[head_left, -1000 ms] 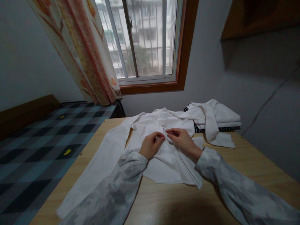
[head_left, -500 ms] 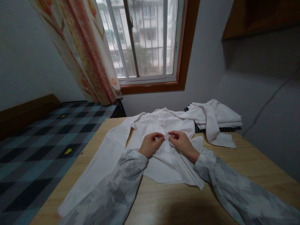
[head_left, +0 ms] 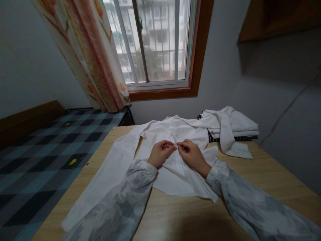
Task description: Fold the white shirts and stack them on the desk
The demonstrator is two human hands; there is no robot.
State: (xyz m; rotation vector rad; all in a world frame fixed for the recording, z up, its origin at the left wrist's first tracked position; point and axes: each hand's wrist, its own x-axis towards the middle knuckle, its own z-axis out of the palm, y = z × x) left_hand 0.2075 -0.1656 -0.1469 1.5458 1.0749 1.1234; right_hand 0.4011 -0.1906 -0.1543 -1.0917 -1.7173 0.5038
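A white long-sleeved shirt point(head_left: 175, 180) lies spread on the wooden table point(head_left: 170, 214), its collar toward the window. One sleeve runs down the left side of the table; the other lies over the folded pile at the right. Over the middle of the shirt front, my left hand point(head_left: 162, 154) pinches the cloth between thumb and fingers. Close beside it, my right hand point(head_left: 192, 154) also pinches the front edge, the fingertips of both hands almost meeting. Whether a button sits between them is too small to tell.
A pile of folded white and dark patterned clothes point(head_left: 242, 125) stands at the table's back right. Left of the table is a bed with a checked cover point(head_left: 50, 164). A flowered curtain point(head_left: 87, 57) hangs by the window point(head_left: 160, 43). A wooden cabinet point(head_left: 281, 23) juts out upper right.
My right hand has shifted slightly left, bringing its fingertips closer to my left hand's. The shirt lies nearly as before.
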